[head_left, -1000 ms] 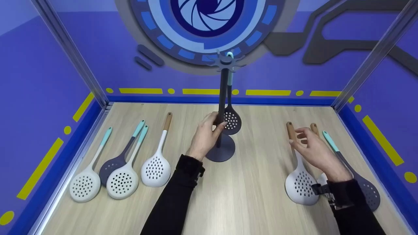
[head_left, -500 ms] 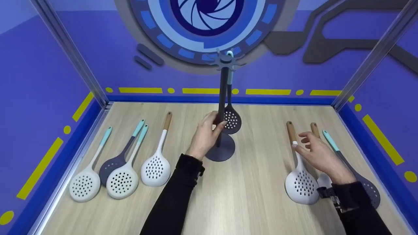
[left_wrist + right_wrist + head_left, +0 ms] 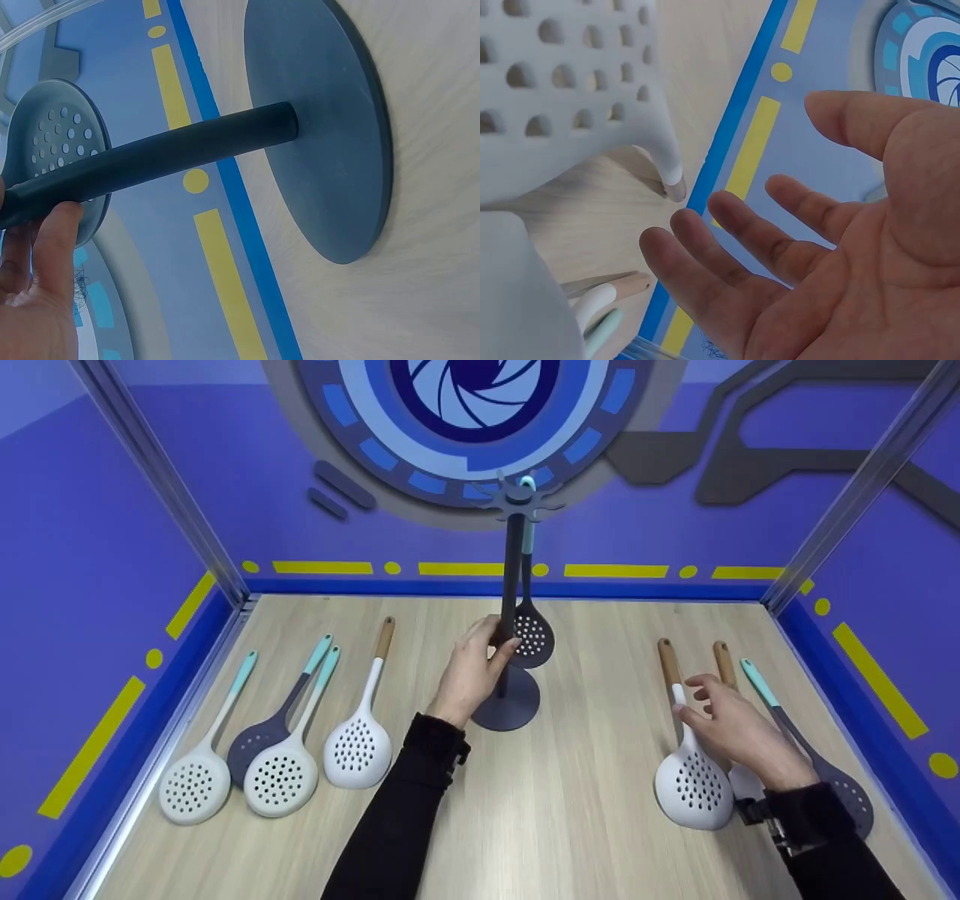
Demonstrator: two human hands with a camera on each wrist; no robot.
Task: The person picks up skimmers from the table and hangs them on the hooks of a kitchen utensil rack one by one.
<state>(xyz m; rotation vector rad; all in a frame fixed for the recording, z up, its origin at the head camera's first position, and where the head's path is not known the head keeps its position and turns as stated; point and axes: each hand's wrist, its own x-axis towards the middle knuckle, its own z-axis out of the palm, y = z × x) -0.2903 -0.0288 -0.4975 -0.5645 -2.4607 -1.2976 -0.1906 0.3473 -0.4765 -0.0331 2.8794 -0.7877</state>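
My left hand [image 3: 470, 671] holds the post of a dark utensil stand [image 3: 507, 705], fingers and thumb round it low on the pole. From the stand's spoked top hangs a dark skimmer [image 3: 534, 637] with a mint handle, on the far side of the post. My right hand [image 3: 739, 727] hovers above a white skimmer [image 3: 694, 791] with a wooden handle. In the right wrist view that hand's fingers [image 3: 776, 247] are spread and nothing lies in the palm. A second wooden-handled skimmer [image 3: 724, 660] is partly hidden under the right hand.
A dark skimmer [image 3: 844, 795] with a mint handle lies far right. On the left lie a white wooden-handled skimmer [image 3: 358, 754], two pale mint-handled skimmers [image 3: 281, 780] [image 3: 195, 791] and a dark one [image 3: 259, 742] partly covered. Blue printed walls [image 3: 637, 540] enclose the table's back and sides.
My right hand has drawn back slightly toward me, from the white skimmer's wooden handle down to above its white neck. The left hand and the stand have stayed in place.
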